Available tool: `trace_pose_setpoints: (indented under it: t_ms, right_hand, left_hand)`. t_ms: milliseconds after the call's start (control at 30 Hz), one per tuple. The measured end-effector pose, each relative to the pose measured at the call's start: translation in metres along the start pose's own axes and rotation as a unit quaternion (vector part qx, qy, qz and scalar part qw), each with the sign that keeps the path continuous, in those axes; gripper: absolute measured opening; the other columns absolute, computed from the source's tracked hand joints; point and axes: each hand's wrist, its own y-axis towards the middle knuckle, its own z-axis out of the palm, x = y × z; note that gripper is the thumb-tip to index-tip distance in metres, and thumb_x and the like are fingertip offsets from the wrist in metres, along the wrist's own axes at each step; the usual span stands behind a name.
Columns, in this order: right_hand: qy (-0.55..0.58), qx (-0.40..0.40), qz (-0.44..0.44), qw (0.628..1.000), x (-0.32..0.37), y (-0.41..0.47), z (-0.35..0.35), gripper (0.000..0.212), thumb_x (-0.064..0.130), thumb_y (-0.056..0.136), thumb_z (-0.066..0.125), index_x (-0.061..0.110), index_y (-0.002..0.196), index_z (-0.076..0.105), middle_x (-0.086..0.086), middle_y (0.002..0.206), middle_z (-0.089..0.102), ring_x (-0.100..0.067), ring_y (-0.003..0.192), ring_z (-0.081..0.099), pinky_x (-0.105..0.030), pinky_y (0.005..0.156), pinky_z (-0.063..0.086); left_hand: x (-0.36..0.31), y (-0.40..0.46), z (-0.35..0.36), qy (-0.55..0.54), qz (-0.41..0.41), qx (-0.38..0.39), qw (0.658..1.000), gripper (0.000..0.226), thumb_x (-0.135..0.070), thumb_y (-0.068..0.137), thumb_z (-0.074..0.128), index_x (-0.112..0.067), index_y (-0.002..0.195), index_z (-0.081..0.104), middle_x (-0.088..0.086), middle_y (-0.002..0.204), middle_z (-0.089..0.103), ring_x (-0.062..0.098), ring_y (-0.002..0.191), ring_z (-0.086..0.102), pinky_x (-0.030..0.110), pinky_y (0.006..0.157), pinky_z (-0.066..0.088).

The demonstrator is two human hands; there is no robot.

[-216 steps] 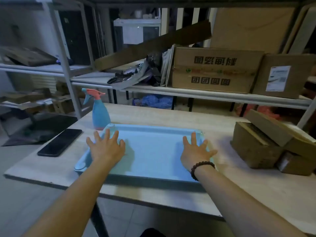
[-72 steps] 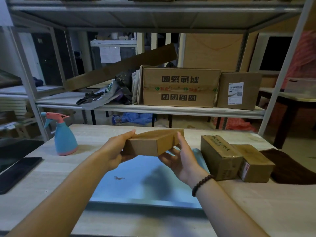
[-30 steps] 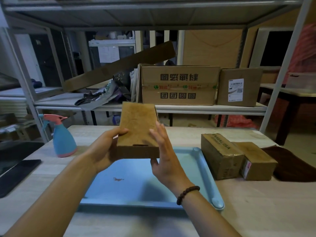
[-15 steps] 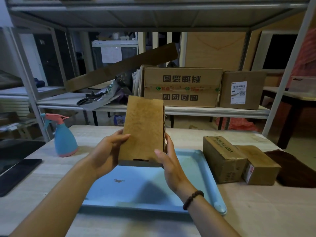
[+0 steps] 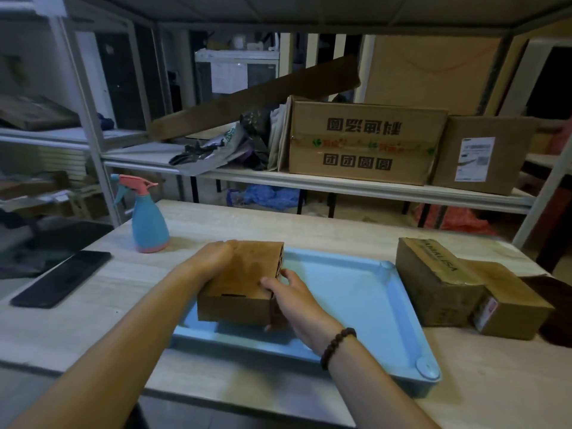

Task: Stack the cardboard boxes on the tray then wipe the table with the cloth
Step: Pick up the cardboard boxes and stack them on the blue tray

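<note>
A flat brown cardboard box (image 5: 244, 280) lies on the left part of the light blue tray (image 5: 356, 292). My left hand (image 5: 213, 258) grips its far left side and my right hand (image 5: 294, 298) holds its right side. Two more cardboard boxes stand on the table right of the tray: a taller one (image 5: 433, 283) and a smaller one (image 5: 510, 305) touching it. A dark brown cloth (image 5: 554, 292) lies at the far right, partly hidden behind those boxes.
A blue spray bottle (image 5: 148, 224) with a pink trigger stands at the back left of the wooden table (image 5: 309, 230). A black phone (image 5: 62, 278) lies near the left edge. Metal shelving (image 5: 340, 184) with large cartons rises behind the table.
Both hands have lowered the box from an upright, raised position down flat onto the left side of the tray.
</note>
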Motion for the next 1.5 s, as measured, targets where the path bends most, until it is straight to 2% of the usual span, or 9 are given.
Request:
trace_pose_setpoints:
  t_ms: [67,267,533,700,933,1033,1200,1400,1500]
  right_hand:
    - [-0.041,0.005,-0.008,0.999,-0.003,0.006,0.007,0.054,0.042,0.097,0.06,0.027,0.144,0.039,0.001,0.136,0.059,-0.018,0.115,0.061,-0.04,0.099,0.053]
    - [-0.163,-0.029,-0.064,0.984,0.006,0.016,0.029,0.054,0.051,0.091,0.056,0.026,0.138,0.052,-0.004,0.138,0.056,-0.025,0.119,0.059,-0.04,0.103,0.05]
    - [-0.28,-0.064,-0.019,0.958,0.004,0.026,0.031,0.056,0.067,0.091,0.028,0.021,0.074,0.055,-0.019,0.113,0.066,-0.032,0.095,0.059,-0.043,0.085,0.048]
    - [-0.273,-0.16,-0.068,0.946,0.019,0.011,-0.02,0.048,0.038,0.1,0.044,0.007,0.132,0.062,-0.013,0.138,0.059,-0.031,0.121,0.059,-0.045,0.102,0.049]
    - [-0.457,-0.452,-0.057,0.764,0.031,-0.018,-0.149,0.071,0.037,0.091,0.064,0.018,0.151,0.032,-0.015,0.16,0.027,-0.04,0.147,0.02,-0.055,0.119,0.018]
    - [-0.46,-0.445,0.077,0.765,0.028,-0.03,-0.192,0.096,0.045,0.087,0.069,0.017,0.16,0.012,-0.022,0.167,0.007,-0.048,0.152,0.001,-0.063,0.121,0.003]
    - [-0.448,-0.442,0.117,0.768,0.018,-0.042,-0.219,0.074,0.04,0.084,0.074,0.02,0.144,0.037,-0.018,0.149,0.039,-0.041,0.138,0.034,-0.057,0.111,0.027]
    - [-0.396,-0.53,-0.069,0.747,0.029,-0.046,-0.211,0.078,0.059,0.082,0.068,0.023,0.144,0.036,-0.011,0.137,0.044,-0.034,0.127,0.039,-0.051,0.104,0.032]
    - [-0.179,-0.454,-0.182,0.853,0.05,-0.051,-0.207,0.086,0.064,0.079,0.071,0.025,0.146,0.033,-0.001,0.135,0.045,-0.023,0.126,0.043,-0.045,0.104,0.042]
  left_hand:
    - [0.008,0.009,0.0,0.038,0.023,-0.025,0.999,0.049,-0.038,0.104,0.035,-0.015,0.148,0.037,0.013,0.152,0.04,0.033,0.135,0.041,0.047,0.11,0.031]
    - [0.009,0.012,0.009,0.13,0.113,-0.105,0.98,0.046,-0.031,0.099,0.045,-0.028,0.145,0.044,0.01,0.161,0.025,0.034,0.15,0.006,0.06,0.118,0.008]
    - [-0.019,0.003,0.036,0.161,0.194,-0.123,0.96,0.055,-0.037,0.099,0.041,-0.029,0.153,0.031,0.007,0.166,0.013,0.029,0.151,-0.007,0.054,0.12,0.0]
    - [-0.043,-0.004,0.071,0.181,0.288,-0.099,0.935,0.047,-0.038,0.102,0.041,-0.037,0.149,0.038,0.006,0.165,0.015,0.029,0.151,-0.003,0.055,0.121,0.001]
    - [-0.066,-0.015,0.126,0.178,0.357,-0.035,0.916,0.047,-0.035,0.1,0.046,-0.04,0.147,0.039,0.005,0.165,0.017,0.029,0.15,0.001,0.052,0.121,0.005]
    - [-0.073,-0.018,0.144,0.175,0.366,-0.008,0.914,0.051,-0.033,0.099,0.049,-0.04,0.148,0.037,0.005,0.165,0.016,0.029,0.15,0.001,0.052,0.121,0.006]
    - [-0.079,-0.021,0.157,0.179,0.376,0.02,0.909,0.061,-0.01,0.096,0.048,-0.037,0.149,0.035,0.006,0.163,0.02,0.03,0.149,0.003,0.049,0.121,0.008]
    - [-0.078,-0.025,0.151,0.104,0.366,0.036,0.924,0.058,-0.019,0.098,0.051,-0.03,0.151,0.031,0.001,0.161,0.025,0.02,0.149,0.007,0.041,0.118,0.016]
    - [-0.08,-0.026,0.142,0.038,0.334,0.053,0.94,0.068,-0.04,0.095,0.058,-0.027,0.154,0.026,-0.003,0.16,0.029,0.017,0.148,0.016,0.039,0.116,0.023]
